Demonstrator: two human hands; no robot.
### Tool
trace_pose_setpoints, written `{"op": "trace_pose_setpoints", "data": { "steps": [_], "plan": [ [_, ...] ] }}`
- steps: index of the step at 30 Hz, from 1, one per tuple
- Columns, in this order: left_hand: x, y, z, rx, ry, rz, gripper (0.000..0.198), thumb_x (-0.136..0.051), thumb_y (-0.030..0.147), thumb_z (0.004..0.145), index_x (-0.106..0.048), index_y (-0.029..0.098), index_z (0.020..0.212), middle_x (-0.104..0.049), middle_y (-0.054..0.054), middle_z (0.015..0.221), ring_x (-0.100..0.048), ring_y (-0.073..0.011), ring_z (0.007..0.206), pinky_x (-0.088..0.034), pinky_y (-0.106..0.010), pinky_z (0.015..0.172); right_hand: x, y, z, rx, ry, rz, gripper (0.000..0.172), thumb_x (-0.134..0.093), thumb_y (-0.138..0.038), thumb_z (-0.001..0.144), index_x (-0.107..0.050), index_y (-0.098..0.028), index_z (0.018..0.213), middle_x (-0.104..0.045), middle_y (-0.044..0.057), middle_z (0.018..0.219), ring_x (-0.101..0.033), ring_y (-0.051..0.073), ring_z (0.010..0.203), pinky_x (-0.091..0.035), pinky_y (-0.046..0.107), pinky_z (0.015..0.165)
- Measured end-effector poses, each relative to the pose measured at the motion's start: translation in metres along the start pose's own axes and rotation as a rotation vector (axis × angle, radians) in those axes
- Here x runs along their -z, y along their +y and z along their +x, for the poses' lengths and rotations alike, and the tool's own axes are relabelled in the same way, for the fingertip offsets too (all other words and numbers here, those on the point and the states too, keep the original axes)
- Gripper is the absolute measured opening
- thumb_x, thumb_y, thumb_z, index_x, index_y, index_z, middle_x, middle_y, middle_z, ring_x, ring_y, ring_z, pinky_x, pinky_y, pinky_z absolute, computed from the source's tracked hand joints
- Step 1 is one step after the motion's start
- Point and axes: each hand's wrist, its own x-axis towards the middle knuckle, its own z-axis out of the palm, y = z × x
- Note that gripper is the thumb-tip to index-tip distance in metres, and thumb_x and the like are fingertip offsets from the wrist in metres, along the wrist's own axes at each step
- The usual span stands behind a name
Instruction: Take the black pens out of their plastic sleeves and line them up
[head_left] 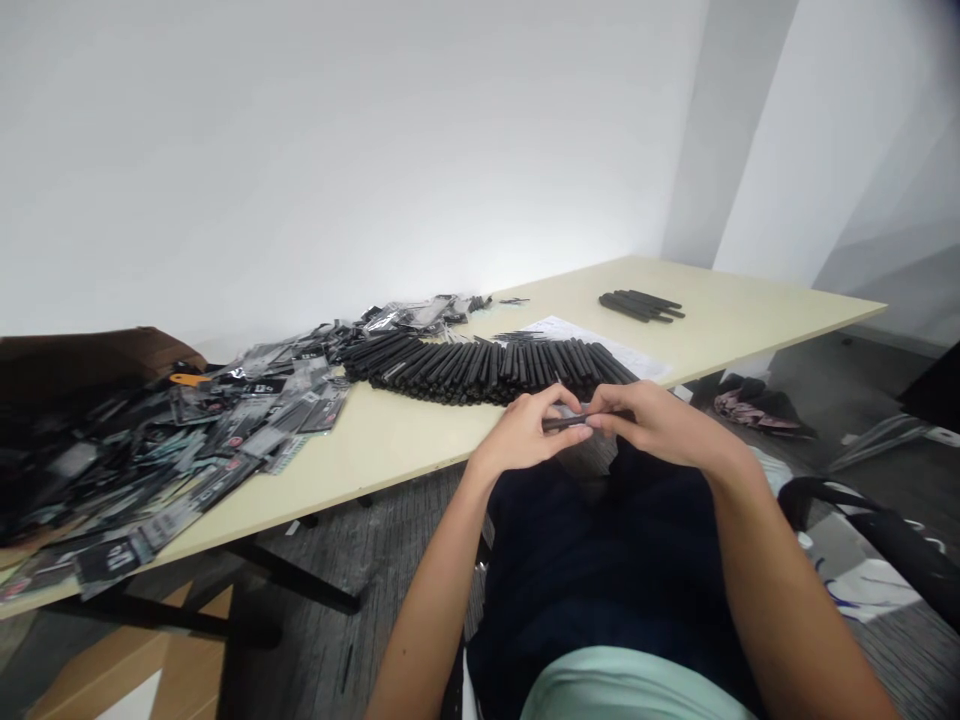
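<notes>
Okay, surface: pale cream table, rows of black tubes
Room: white wall
Beside: heaped black plastic packets
Hands: left hand, right hand pinching one slim black tube

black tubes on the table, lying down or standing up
Lying down: the black tubes rest on their sides, packed side by side in a long row on the table.

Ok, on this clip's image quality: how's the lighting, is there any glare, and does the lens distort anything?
Head view: lighting is soft and even, with a brighter glow on the wall above the table, but no hard glare. Wide-lens distortion bends the table's edges and stretches the forearms. The left hand, right hand and black tube look slightly soft.
</notes>
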Motion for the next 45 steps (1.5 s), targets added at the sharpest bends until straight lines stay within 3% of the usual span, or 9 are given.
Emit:
{"op": "trace_pose_setpoints", "data": {
  "steps": [5, 10, 15, 18, 21, 27, 37, 45],
  "plan": [
    [0.001, -0.002, 0.001, -0.028, -0.009, 0.068, 0.029, -0.058, 0.044, 0.1, -0.069, 0.018, 0.097, -0.069, 0.0, 0.078, -0.058, -0.0132, 0.068, -0.04, -0.023, 0.065, 0.001, -0.002, 0.001, -0.022, -0.037, 0.004, 0.033, -0.05, -0.039, 0.104, -0.061, -0.021, 0.079, -0.062, 0.0, 0.062, -0.056, 0.015, 0.056, -0.04, 0.028, 0.061],
    [0.001, -0.004, 0.003, -0.032, -0.022, 0.097, 0.04, -0.049, 0.045, 0.104, -0.072, 0.016, 0.09, -0.07, -0.001, 0.079, -0.059, -0.0141, 0.071, -0.041, -0.024, 0.068, -0.001, 0.002, 0.0, 0.013, 0.046, -0.023, 0.012, -0.063, -0.034, 0.096, -0.065, -0.022, 0.095, -0.074, 0.004, 0.086, -0.067, 0.02, 0.078, -0.045, 0.03, 0.072],
    [0.002, -0.002, 0.003, -0.016, -0.014, 0.115, 0.044, -0.045, 0.045, 0.105, -0.073, 0.015, 0.088, -0.066, -0.001, 0.074, -0.054, -0.0128, 0.065, -0.038, -0.024, 0.064, 0.002, 0.005, -0.002, 0.045, 0.136, -0.081, 0.01, -0.065, -0.03, 0.093, -0.06, -0.023, 0.089, -0.075, 0.006, 0.093, -0.067, 0.023, 0.083, -0.046, 0.033, 0.075],
    [0.002, 0.0, 0.003, -0.02, 0.014, 0.079, 0.041, -0.046, 0.045, 0.105, -0.072, 0.015, 0.094, -0.063, 0.0, 0.073, -0.052, -0.0125, 0.065, -0.038, -0.023, 0.064, 0.005, 0.005, -0.003, 0.038, 0.125, -0.071, 0.006, -0.063, -0.029, 0.095, -0.064, -0.023, 0.097, -0.076, 0.005, 0.095, -0.068, 0.023, 0.084, -0.047, 0.033, 0.076],
    [0.001, 0.002, 0.002, -0.041, 0.019, 0.01, 0.036, -0.048, 0.042, 0.105, -0.071, 0.015, 0.102, -0.065, -0.001, 0.079, -0.054, -0.0124, 0.068, -0.04, -0.023, 0.066, 0.007, 0.005, -0.005, 0.065, 0.081, -0.053, 0.014, -0.06, -0.028, 0.098, -0.069, -0.024, 0.107, -0.077, 0.005, 0.105, -0.069, 0.023, 0.091, -0.048, 0.033, 0.082],
    [0.0, 0.002, 0.001, -0.023, 0.039, -0.02, 0.034, -0.049, 0.04, 0.104, -0.069, 0.014, 0.094, -0.061, 0.0, 0.073, -0.052, -0.0117, 0.065, -0.039, -0.023, 0.065, 0.008, 0.008, -0.01, 0.06, 0.055, -0.134, 0.024, -0.052, -0.025, 0.1, -0.072, -0.025, 0.113, -0.079, 0.005, 0.103, -0.071, 0.023, 0.088, -0.048, 0.034, 0.082],
    [-0.001, 0.0, 0.004, -0.03, 0.102, -0.036, 0.035, -0.053, 0.042, 0.102, -0.063, 0.015, 0.083, -0.062, -0.001, 0.075, -0.056, -0.0137, 0.072, -0.041, -0.024, 0.068, 0.024, 0.019, -0.028, -0.029, 0.14, -0.223, 0.023, -0.051, -0.03, 0.099, -0.072, -0.026, 0.108, -0.079, 0.005, 0.103, -0.072, 0.026, 0.089, -0.05, 0.036, 0.081],
    [-0.001, 0.0, 0.002, -0.028, 0.108, -0.067, 0.032, -0.059, 0.044, 0.1, -0.068, 0.014, 0.091, -0.069, -0.004, 0.083, -0.062, -0.0154, 0.076, -0.045, -0.025, 0.072, 0.023, 0.019, -0.027, -0.025, 0.125, -0.186, 0.024, -0.052, -0.034, 0.1, -0.072, -0.026, 0.111, -0.079, 0.005, 0.102, -0.072, 0.024, 0.086, -0.051, 0.036, 0.08]
  ]
}}
